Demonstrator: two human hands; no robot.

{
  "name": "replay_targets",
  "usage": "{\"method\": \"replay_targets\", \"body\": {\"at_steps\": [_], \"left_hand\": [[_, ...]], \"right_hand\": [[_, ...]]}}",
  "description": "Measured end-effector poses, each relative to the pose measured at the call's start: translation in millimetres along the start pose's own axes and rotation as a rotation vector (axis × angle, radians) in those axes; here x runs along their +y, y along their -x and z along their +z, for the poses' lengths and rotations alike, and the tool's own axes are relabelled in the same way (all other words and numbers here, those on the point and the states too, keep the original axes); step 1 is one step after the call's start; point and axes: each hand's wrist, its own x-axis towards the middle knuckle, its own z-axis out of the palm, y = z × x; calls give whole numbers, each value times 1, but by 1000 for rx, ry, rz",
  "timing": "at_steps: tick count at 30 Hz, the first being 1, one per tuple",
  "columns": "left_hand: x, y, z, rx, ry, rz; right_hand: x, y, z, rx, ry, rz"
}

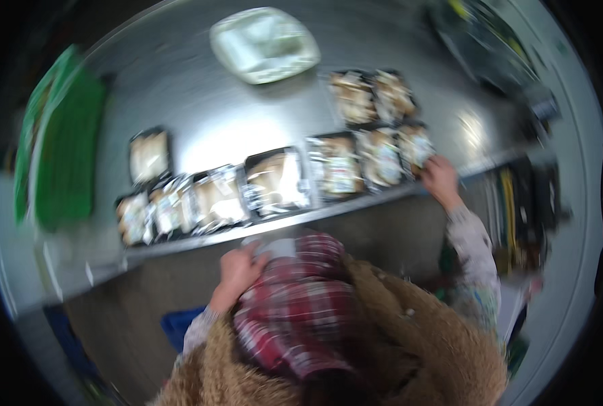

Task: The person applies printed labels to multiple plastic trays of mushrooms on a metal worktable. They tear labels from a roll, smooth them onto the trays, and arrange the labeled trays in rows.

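One small black rectangular tray wrapped in clear film, with pale brownish pieces inside [415,144], sits right of centre, at the right end of its row; the right hand [441,180] touches its lower right corner with bent fingers, and whether they grip it or only rest there I cannot tell. Ten such trays are in view: five in the right-hand cluster, two of them above a row of three, and five to the left, four in a row along the table's near edge plus a single one [149,157] above that row. The left hand [239,272] is below the edge, at lower centre, its fingers drawn together beside a blurred grey patch [278,249]; whether it holds anything I cannot tell. All ten trays lie on one shiny grey metal table [200,81]. At the top centre stands one cream plastic basket with rounded corners [304,59], holding clear, crumpled film. One bright green stack [68,159] fills the left side, and one dark, blurred bundle [481,51] lies at upper right.
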Motion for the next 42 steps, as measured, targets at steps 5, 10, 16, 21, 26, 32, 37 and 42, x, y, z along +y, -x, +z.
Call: {"method": "replay_targets", "body": {"at_steps": [5, 10, 16, 21, 26, 32, 37, 42], "left_hand": [[-10, 23, -12, 39, 33, -53], [-39, 62, -20, 102, 128, -250], [-68, 105, -41, 273, 177, -373], [-112, 151, -53, 371, 180, -530], [-132, 158, -52, 446, 211, -516], [-145, 154, -56, 451, 225, -451], [-150, 157, -67, 372, 240, -520], [-161, 165, -47, 540, 236, -468]], "right_hand": [[-13, -2, 9, -363, 113, 161], [-160, -111, 0, 68, -695, 63], [-462, -160, 29, -240, -895, -543], [-567, -177, 57, -276, -761, -683], [-626, -163, 70, -207, -684, -789], [-653, -154, 90, -23, -551, -938], [-656, -152, 103, -4, -568, -925], [-674, -143, 134, -261, -1072, -466]]}}
